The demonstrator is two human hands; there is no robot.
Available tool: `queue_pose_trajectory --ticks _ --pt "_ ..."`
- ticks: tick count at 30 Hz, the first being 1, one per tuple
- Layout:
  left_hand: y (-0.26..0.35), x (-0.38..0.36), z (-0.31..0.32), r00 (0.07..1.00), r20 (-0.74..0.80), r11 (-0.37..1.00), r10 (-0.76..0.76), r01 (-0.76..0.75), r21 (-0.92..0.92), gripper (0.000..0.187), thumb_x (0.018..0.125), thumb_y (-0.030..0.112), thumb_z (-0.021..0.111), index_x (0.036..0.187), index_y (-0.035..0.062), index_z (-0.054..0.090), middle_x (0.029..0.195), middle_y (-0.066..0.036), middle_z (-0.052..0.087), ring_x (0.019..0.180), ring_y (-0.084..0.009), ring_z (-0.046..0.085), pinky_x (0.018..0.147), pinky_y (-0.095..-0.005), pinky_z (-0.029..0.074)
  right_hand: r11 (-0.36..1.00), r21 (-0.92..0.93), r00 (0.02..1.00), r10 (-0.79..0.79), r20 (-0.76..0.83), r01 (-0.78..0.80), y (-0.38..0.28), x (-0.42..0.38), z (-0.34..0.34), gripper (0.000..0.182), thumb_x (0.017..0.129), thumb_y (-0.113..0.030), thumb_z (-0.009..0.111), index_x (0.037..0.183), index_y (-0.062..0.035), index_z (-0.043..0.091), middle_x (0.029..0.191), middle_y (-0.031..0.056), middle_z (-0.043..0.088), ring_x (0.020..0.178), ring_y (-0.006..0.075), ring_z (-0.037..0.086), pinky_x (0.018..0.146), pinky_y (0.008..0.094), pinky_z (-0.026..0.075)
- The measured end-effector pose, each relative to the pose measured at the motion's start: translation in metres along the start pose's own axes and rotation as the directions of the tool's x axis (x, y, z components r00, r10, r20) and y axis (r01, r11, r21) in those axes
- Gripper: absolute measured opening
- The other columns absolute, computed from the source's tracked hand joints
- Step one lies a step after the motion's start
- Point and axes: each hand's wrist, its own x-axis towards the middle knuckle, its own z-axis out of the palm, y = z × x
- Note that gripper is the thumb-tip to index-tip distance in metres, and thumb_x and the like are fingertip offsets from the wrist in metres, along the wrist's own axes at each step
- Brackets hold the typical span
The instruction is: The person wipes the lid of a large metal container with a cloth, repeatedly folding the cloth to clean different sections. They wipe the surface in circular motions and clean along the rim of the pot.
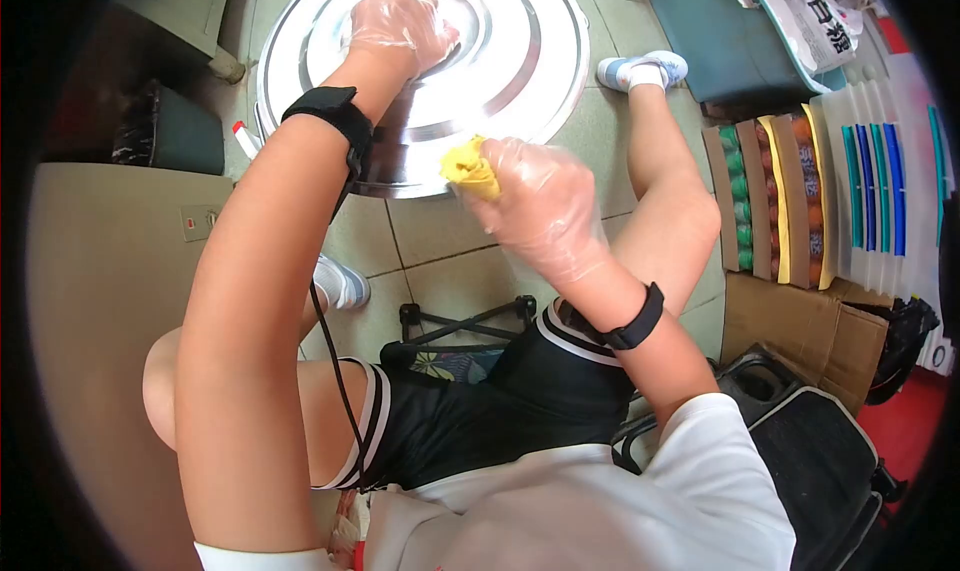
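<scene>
Your right hand (545, 206) has fingers clenched round a yellow cloth (468, 166), partly hidden, by the near edge of the metal disc (530, 61), cut off up top. Left hand (400, 31) over disc, fingers curled; can't tell grip.

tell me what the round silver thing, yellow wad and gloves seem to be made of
Round silver thing: polished metal, perhaps stainless steel, judging by its bright glare and mirror-like reflections. Yellow wad in the right hand: probably soft cloth, matte and crumpled, though paper is possible. Gloves: thin, clear plastic film by the look, glossy and wrinkled, with skin showing through.
</scene>
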Motion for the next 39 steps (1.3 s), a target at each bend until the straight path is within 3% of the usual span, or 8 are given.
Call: queue_pose_trajectory --ticks 4,9,18,20,24,26,31,39 --pt "-0.003 0.001 0.002 0.999 -0.034 0.999 0.033 -0.034 -0.029 0.047 0.088 0.049 0.048 0.103 0.0096 0.067 0.087 -0.009 0.07 0.081 -0.0228 0.069 0.067 -0.0378 0.053 0.996 -0.057 0.997 0.073 0.026 -0.072 0.029 0.011 -0.012 0.023 0.072 -0.03 0.071 0.086 -0.0109 0.069 0.07 0.0112 0.065 0.063 0.0283 0.064 0.056 0.0375 0.051" --pt "0.0 0.0 0.002 1.0 -0.025 0.999 0.01 -0.011 -0.035 0.046 0.088 0.049 0.048 0.1 0.0097 0.068 0.088 -0.008 0.07 0.081 -0.0233 0.069 0.069 -0.0382 0.053 0.88 -0.161 0.889 0.458 0.029 -0.448 0.093 0.045 -0.024 0.03 0.077 -0.038 0.066 0.09 -0.0118 0.07 0.073 0.0149 0.066 0.069 0.0334 0.064 0.064 0.0418 0.051" --pt "0.001 0.002 0.001 1.0 -0.008 0.999 0.016 -0.016 0.042 0.045 0.087 0.049 0.05 0.105 0.0091 0.063 0.09 -0.013 0.07 0.083 -0.026 0.069 0.071 -0.0366 0.054 0.962 -0.096 0.943 0.271 0.196 -0.256 0.011 0.009 -0.016 0.028 0.075 -0.03 0.071 0.094 -0.0084 0.068 0.078 0.0154 0.066 0.072 0.0332 0.064 0.063 0.0398 0.051" --pt "0.002 0.0 -0.009 0.999 0.052 1.0 0.003 -0.002 -0.013 0.046 0.087 0.049 0.051 0.106 0.0092 0.063 0.09 -0.013 0.07 0.083 -0.0261 0.069 0.071 -0.0375 0.054 0.996 0.071 0.996 0.047 0.078 -0.053 0.001 -0.001 -0.002 0.027 0.073 -0.027 0.072 0.094 -0.0101 0.068 0.079 0.0144 0.066 0.071 0.0327 0.064 0.063 0.0398 0.051" --pt "0.001 0.0 -0.003 1.0 0.004 1.0 0.003 -0.003 0.014 0.047 0.088 0.05 0.048 0.101 0.0104 0.068 0.087 -0.007 0.071 0.08 -0.0224 0.069 0.068 -0.0377 0.053 0.994 0.084 0.993 0.066 0.098 -0.074 0.003 0.007 -0.01 0.029 0.072 -0.027 0.073 0.094 -0.009 0.068 0.075 0.0144 0.065 0.068 0.0325 0.063 0.062 0.04 0.051" --pt "0.001 0.001 -0.001 1.0 -0.006 1.0 0.006 -0.006 0.014 0.047 0.088 0.05 0.047 0.101 0.0103 0.068 0.087 -0.007 0.071 0.08 -0.0222 0.069 0.068 -0.0376 0.053 0.957 -0.146 0.924 0.282 0.257 -0.251 0.018 0.018 -0.022 0.028 0.076 -0.036 0.066 0.084 -0.0094 0.067 0.071 0.0141 0.065 0.07 0.0312 0.065 0.062 0.04 0.052" --pt "0.0 0.0 -0.004 1.0 0.023 1.0 0.011 -0.011 -0.008 0.045 0.087 0.048 0.05 0.105 0.0091 0.064 0.089 -0.013 0.07 0.084 -0.0259 0.069 0.07 -0.0367 0.055 0.851 -0.236 0.847 0.51 0.153 -0.469 0.08 0.051 -0.03 0.034 0.078 -0.039 0.064 0.087 -0.007 0.068 0.075 0.0193 0.065 0.072 0.0353 0.065 0.066 0.043 0.052" --pt "0.0 0.003 0.004 1.0 -0.024 0.999 -0.008 0.009 0.031 0.045 0.086 0.049 0.051 0.106 0.0109 0.065 0.087 -0.013 0.07 0.082 -0.0254 0.069 0.069 -0.0363 0.055 0.911 -0.267 0.928 0.355 0.115 -0.315 0.035 0.033 -0.018 0.029 0.075 -0.036 0.067 0.083 -0.0078 0.068 0.073 0.0146 0.066 0.068 0.031 0.065 0.061 0.04 0.052"
